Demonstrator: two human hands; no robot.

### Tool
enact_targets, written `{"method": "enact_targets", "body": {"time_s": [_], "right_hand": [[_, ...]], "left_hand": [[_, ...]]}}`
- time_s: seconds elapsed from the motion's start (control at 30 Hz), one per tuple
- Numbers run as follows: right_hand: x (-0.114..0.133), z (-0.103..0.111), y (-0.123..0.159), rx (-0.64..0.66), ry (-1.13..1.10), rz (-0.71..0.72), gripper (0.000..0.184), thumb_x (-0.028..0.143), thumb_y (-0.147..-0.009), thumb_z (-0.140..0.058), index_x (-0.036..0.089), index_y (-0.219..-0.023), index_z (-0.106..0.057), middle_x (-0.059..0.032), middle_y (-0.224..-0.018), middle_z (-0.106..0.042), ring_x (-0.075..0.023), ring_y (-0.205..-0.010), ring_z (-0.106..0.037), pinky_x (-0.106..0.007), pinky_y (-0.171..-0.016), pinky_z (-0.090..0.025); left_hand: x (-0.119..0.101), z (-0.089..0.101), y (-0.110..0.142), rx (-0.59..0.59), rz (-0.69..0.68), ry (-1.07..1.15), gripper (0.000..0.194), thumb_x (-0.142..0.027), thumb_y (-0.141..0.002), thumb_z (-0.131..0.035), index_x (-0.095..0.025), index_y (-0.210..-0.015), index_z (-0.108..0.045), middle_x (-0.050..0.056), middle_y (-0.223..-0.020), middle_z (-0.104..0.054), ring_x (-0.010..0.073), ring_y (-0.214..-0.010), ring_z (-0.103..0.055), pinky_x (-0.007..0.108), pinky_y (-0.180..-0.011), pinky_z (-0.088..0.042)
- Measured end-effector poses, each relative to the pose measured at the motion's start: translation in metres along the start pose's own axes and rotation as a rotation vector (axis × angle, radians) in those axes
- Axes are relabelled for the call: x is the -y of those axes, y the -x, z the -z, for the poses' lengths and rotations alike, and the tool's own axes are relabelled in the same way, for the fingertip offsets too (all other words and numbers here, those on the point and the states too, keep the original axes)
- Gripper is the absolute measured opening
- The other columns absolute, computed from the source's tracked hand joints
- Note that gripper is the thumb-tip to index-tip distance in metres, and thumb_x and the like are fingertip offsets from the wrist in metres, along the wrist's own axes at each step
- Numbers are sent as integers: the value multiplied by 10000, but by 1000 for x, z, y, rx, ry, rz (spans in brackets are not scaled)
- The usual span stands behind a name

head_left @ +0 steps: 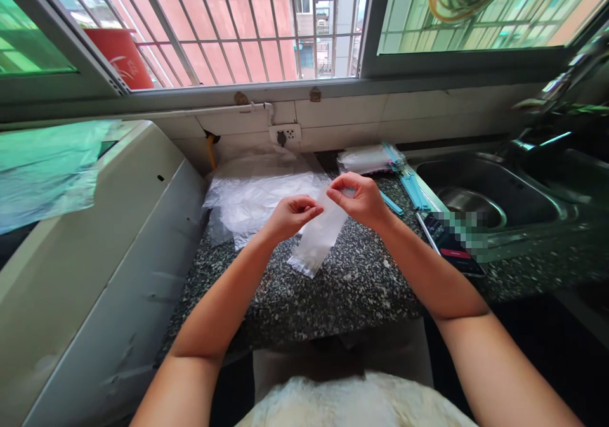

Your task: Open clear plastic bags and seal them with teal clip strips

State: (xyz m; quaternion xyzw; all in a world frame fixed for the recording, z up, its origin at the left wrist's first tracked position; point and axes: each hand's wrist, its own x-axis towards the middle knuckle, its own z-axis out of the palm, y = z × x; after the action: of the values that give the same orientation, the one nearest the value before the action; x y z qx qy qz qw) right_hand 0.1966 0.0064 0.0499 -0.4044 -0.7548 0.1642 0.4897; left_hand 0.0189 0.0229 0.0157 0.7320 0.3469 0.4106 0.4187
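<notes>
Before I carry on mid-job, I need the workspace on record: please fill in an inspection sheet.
Surface: speckled countertop, bare along its front.
Job's things: clear plastic sleeve, slanting between the hands; loose clear bags piled behind, to the left.
Clutter: light-blue strips and a phone-like device beside the sink; wrapped bundle at the back.
Grips: right grip pinches the sleeve's upper end; left grip closed at its left edge, hold unclear.
Cables: dark plug in the wall socket; cord not traceable.
Surroundings: barred window ahead.
</notes>
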Motion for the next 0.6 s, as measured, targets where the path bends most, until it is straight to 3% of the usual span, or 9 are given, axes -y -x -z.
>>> {"method": "enact_targets", "body": {"time_s": [0.27,0.47,0.6], "right_hand": [[0,1,0,1,8,2,135,273,-769,-604,197,-657,-615,-9,-689,-650,-138,-683,-550,-307,-687,-430],[3,-1,2,7,7,11,130,263,-774,-596,198,-663,-613,-9,-695,-652,-139,-685,-553,-314,-691,-430],[6,-2,4,16,-3,23,135,264,-779,-590,198,-664,-609,-9,-694,-651,-135,-680,-551,-312,-682,-427]], "left_hand": [[-3,1,1,13,2,-33,317,-449,-710,-650,-151,-615,-601,-9,-576,-510,86,-557,-402,242,-521,-321],[-6,0,1,40,29,-10,360,-428,-675,-694,-171,-541,-480,-61,-506,-338,65,-497,-279,235,-453,-231],[-3,-1,2,36,45,9,355,-424,-651,-708,-168,-537,-491,-55,-525,-342,66,-507,-281,236,-454,-230]]}}
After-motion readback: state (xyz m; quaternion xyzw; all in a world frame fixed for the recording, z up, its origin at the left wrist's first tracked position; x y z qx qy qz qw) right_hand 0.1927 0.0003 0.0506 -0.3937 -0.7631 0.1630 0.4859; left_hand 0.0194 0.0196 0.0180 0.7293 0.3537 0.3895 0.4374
